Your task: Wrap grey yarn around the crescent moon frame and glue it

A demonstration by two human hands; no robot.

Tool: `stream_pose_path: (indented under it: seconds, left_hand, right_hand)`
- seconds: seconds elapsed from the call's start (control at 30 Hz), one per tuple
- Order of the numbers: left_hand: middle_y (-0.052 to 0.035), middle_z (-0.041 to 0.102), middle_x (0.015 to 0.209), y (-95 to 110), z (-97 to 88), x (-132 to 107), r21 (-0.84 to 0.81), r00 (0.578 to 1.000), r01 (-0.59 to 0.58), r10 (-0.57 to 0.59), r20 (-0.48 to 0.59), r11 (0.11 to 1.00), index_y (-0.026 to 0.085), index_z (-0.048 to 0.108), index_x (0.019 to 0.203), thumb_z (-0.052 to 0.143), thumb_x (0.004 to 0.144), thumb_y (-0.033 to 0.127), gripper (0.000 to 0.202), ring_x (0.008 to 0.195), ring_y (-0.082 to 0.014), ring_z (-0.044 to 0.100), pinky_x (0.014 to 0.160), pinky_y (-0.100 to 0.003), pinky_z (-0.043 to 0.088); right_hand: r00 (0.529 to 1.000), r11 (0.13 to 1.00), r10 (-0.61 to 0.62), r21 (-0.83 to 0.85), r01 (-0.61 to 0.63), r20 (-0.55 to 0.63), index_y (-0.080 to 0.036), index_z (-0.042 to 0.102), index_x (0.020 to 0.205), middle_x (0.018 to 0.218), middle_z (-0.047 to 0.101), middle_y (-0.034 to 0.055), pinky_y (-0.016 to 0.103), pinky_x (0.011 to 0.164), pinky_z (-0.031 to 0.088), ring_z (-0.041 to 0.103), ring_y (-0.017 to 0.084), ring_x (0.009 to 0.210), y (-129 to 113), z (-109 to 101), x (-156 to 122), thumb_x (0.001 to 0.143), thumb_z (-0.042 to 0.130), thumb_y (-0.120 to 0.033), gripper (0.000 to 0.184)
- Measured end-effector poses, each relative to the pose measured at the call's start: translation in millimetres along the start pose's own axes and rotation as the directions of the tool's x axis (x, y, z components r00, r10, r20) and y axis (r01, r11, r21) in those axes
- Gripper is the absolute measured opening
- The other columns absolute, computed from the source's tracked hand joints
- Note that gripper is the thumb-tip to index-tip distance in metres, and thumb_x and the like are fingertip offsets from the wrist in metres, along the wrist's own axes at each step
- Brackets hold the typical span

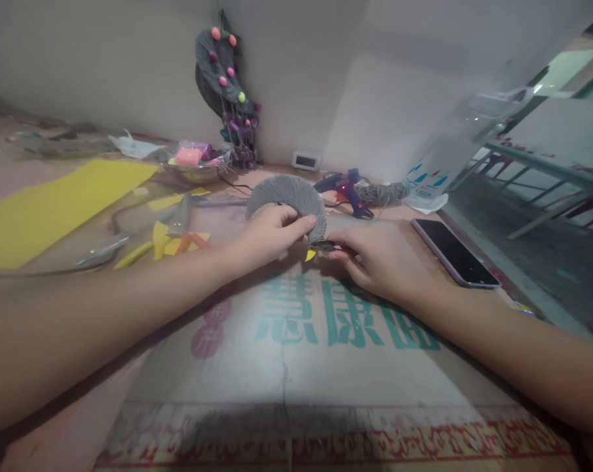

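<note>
A grey, yarn-wrapped crescent (287, 190) is gripped by my left hand (279, 229), thumb on its front face. At the crescent's lower right tip, my right hand (355, 252) pinches a small dark item (323, 246) that I cannot make out clearly. A little yellow piece (310, 255) shows just under that tip, close to the right fingertips. Both hands are over a printed cardboard sheet (276, 380).
Behind stand a blue glue gun (348, 191), grey yarn (384, 194) and a small white display (306, 160). A phone (456, 253) lies right. Yellow sheet (70, 210), scissors (104, 249) and cut scraps (171, 242) lie left. A decorated grey crescent (220, 72) leans on the wall.
</note>
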State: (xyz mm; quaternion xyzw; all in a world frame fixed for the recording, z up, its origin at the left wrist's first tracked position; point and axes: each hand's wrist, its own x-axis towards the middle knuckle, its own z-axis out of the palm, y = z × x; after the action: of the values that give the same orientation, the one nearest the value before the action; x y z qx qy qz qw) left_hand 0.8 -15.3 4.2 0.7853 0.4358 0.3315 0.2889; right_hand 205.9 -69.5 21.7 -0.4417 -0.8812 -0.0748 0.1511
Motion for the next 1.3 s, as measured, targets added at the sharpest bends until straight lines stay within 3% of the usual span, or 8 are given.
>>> stream_pose_path:
  seconds: [0.6, 0.8, 0.93, 1.13, 1.3]
  left_hand:
    - [0.0011, 0.051, 0.047, -2, 1.8, 0, -0.067, 1.0, 0.019, -0.017, 0.026, 0.998, 0.019, 0.05, 0.053, 0.052, 0.09, 0.049, 0.047, 0.051, -0.0135, 0.05, 0.054, -0.028, 0.033]
    - [0.0012, 0.051, 0.048, -3, 1.1, 0, -0.052, 1.0, 0.017, -0.016, 0.022, 0.998, 0.019, 0.052, 0.055, 0.052, 0.09, 0.051, 0.047, 0.051, -0.013, 0.05, 0.052, -0.027, 0.033]
    - [0.0017, 0.052, 0.049, -3, 0.5, 1, -0.05, 0.999, 0.037, -0.036, 0.022, 0.998, 0.018, 0.053, 0.057, 0.051, 0.09, 0.05, 0.046, 0.049, -0.0124, 0.05, 0.051, -0.026, 0.034]
    - [0.0023, 0.05, 0.047, -1, 1.1, 1, -0.056, 0.999, 0.044, -0.043, 0.015, 0.997, 0.019, 0.051, 0.055, 0.052, 0.09, 0.047, 0.045, 0.047, -0.0116, 0.049, 0.051, -0.026, 0.033]
    - [0.0025, 0.048, 0.044, 0, 1.1, 0, -0.082, 0.999, 0.045, -0.043, 0.029, 0.996, 0.019, 0.05, 0.055, 0.052, 0.091, 0.047, 0.046, 0.045, -0.0115, 0.047, 0.051, -0.026, 0.032]
  right_hand:
    - [0.998, 0.998, 0.023, -0.056, -0.02, 0.051, -0.02, 0.073, 0.099, 0.094, 0.075, 0.0085, 0.031, 0.071, 0.042, 0.066, 0.022, 0.084, -4, -4, 2, 0.095, 0.054, -0.026, 0.02]
    - [1.0, 1.0, 0.013, -0.018, -0.013, 0.016, -0.018, 0.073, 0.102, 0.094, 0.075, 0.0086, 0.03, 0.072, 0.043, 0.066, 0.022, 0.084, -1, -1, 1, 0.096, 0.054, -0.026, 0.021]
    - [0.998, 0.999, 0.019, 0.03, -0.017, -0.063, -0.015, 0.073, 0.104, 0.088, 0.075, 0.0089, 0.029, 0.071, 0.044, 0.066, 0.021, 0.079, 4, 3, -3, 0.095, 0.055, -0.028, 0.023]
    - [0.986, 0.994, 0.057, 0.099, -0.042, -0.154, -0.014, 0.07, 0.111, 0.095, 0.076, 0.0106, 0.031, 0.071, 0.046, 0.066, 0.021, 0.079, 14, 14, -5, 0.097, 0.053, -0.027, 0.025]
    - [0.986, 0.993, 0.05, 0.116, -0.031, -0.158, -0.015, 0.07, 0.101, 0.092, 0.075, 0.0093, 0.029, 0.07, 0.046, 0.066, 0.02, 0.079, 15, 15, -3, 0.097, 0.052, -0.025, 0.021]
